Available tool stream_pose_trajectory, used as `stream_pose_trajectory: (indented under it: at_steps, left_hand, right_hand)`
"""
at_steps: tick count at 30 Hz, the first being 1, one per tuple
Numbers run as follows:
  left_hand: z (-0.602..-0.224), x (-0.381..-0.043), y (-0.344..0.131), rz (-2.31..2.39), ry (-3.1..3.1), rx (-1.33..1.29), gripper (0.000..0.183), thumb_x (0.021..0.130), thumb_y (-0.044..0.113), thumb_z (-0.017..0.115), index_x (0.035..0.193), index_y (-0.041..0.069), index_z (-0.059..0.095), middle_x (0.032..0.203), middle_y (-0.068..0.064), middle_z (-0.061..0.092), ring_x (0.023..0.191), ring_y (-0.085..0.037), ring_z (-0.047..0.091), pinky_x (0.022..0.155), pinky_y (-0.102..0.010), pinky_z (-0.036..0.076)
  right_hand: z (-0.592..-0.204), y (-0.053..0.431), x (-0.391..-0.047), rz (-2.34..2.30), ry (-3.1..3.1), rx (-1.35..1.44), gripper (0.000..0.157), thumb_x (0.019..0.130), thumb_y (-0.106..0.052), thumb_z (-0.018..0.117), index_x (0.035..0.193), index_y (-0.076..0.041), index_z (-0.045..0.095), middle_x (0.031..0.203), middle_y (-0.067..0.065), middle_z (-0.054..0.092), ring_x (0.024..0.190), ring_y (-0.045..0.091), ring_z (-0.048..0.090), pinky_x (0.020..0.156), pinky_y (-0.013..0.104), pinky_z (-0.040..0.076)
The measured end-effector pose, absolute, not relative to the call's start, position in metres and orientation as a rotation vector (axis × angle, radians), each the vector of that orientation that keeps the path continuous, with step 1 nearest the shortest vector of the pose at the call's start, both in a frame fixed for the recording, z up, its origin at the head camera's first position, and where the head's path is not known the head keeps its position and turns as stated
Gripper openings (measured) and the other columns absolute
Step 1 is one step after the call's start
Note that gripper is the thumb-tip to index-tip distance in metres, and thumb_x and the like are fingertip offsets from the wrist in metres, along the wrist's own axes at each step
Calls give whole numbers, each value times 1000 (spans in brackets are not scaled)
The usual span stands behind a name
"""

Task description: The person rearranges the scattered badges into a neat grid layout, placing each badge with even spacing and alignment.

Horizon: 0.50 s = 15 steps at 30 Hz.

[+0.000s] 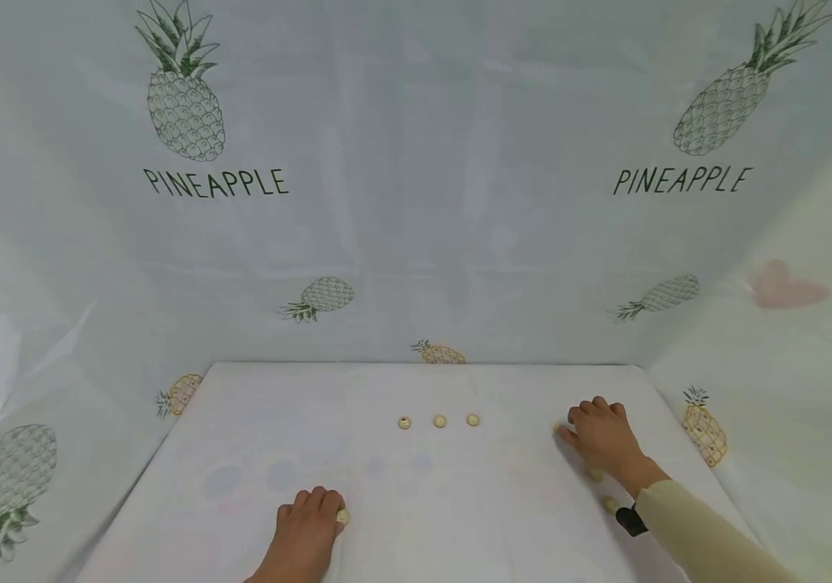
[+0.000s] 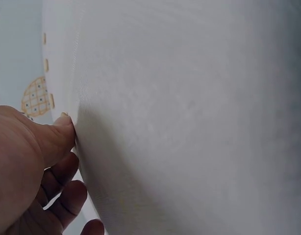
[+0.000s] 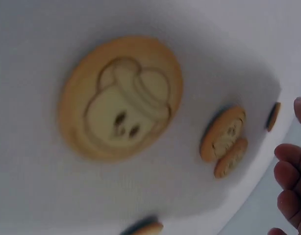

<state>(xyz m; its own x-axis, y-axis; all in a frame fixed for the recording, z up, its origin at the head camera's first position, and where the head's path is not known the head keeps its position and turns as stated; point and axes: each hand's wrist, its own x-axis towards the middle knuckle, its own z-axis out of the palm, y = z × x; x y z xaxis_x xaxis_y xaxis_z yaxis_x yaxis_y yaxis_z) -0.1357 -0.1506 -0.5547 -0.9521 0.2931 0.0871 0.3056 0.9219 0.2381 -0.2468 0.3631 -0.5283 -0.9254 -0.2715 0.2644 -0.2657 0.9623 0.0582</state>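
Note:
My left hand (image 1: pixel 305 530) is low over the white table, thumb and fingers curled about a small round biscuit (image 1: pixel 343 516) at their right side. From the left wrist, the thumb (image 2: pixel 57 137) and bent fingers hide that biscuit. Farther right, my right hand (image 1: pixel 600 437) hovers with its fingers apart. A biscuit (image 1: pixel 556 427) lies just off its thumb tip. In the right wrist view a gap shows between thumb and fingers (image 3: pixel 290 164). Below that wrist lies a round biscuit with a bear face (image 3: pixel 121 112), and two more biscuits (image 3: pixel 223 133) overlap beyond it.
Three biscuits (image 1: pixel 440 421) stand in a row toward the back middle of the white table (image 1: pixel 460 518). More biscuits (image 1: pixel 610 505) lie beneath the right forearm, by a black wrist device (image 1: pixel 631 521). A pineapple-printed cloth (image 1: pixel 416 202) hangs behind and around the table.

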Motion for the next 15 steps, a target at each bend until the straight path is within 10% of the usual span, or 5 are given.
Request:
stream_pose_trajectory:
  at_steps: [15]
  left_hand:
    - [-556,-138,-148,-351,-3050,-447,22,95,25,77,103,18,58,97,4,51,87,-17,44,76,-49,44]
  right_hand:
    - [-528,355,-239,148,-2890,440,26,92,-20,81,114,-8,74,109,7,69,103,32,57,85,59,42]
